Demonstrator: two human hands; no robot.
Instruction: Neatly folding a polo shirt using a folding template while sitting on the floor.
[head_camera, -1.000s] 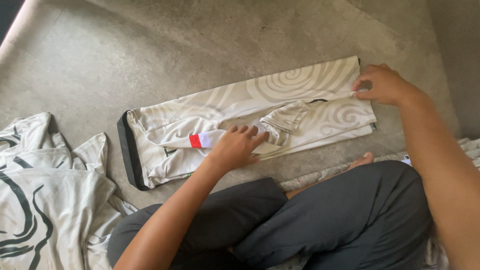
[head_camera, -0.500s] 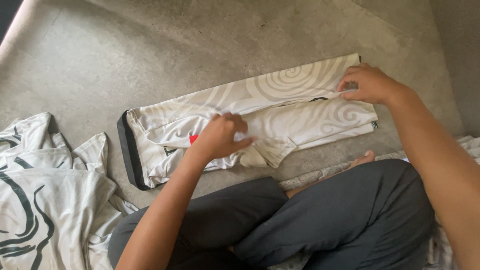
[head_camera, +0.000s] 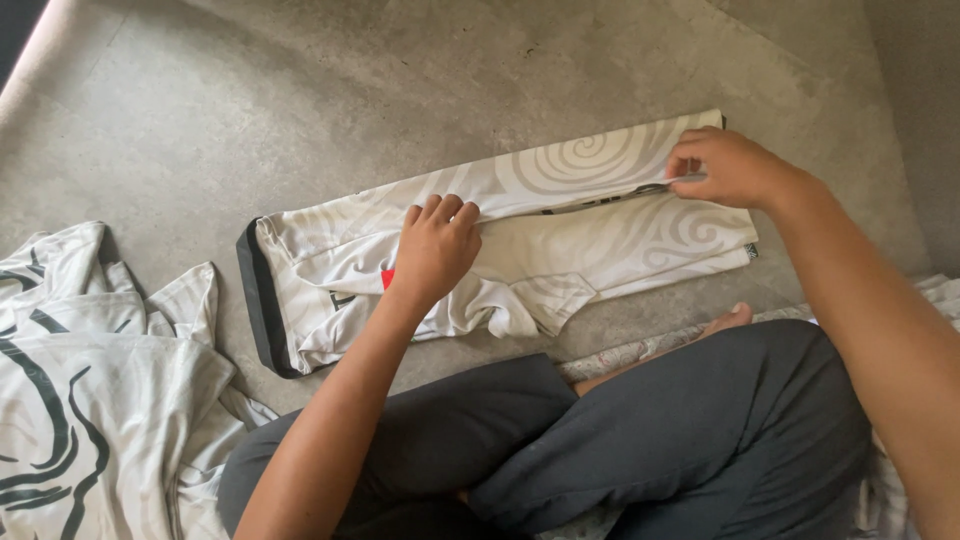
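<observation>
Cream garment (head_camera: 560, 225) with pale swirl print lies flat on the grey floor (head_camera: 300, 110), running from 8 o'clock to 2 o'clock in front of my crossed legs (head_camera: 620, 430). Dark waistband (head_camera: 262, 300) is at the 9 o'clock end.

Progress, as I judge it: the piece is already narrowed into a long strip, with one lengthwise fold in. The near edge is still rumpled around 6 o'clock, where a loose flap sticks out, so smoothing and the crosswise folds look undone. A second pile of white cloth with black lines (head_camera: 90, 400) sits at 8 o'clock, unfolded and well apart from the hands.

Left hand (head_camera: 435, 250): palm down on the strip's middle, fingers curled over the fold line and gripping the fabric edge, forearm coming straight up from 6 o'clock. A small red tag (head_camera: 386, 279) shows just beside the wrist.

Right hand (head_camera: 730, 165): at the 2 o'clock end, thumb and fingers pinched narrow on the same fold edge, wrist cocked, forearm reaching in from 4 o'clock.

More patterned cloth (head_camera: 640, 350) shows under my legs, mostly hidden.
</observation>
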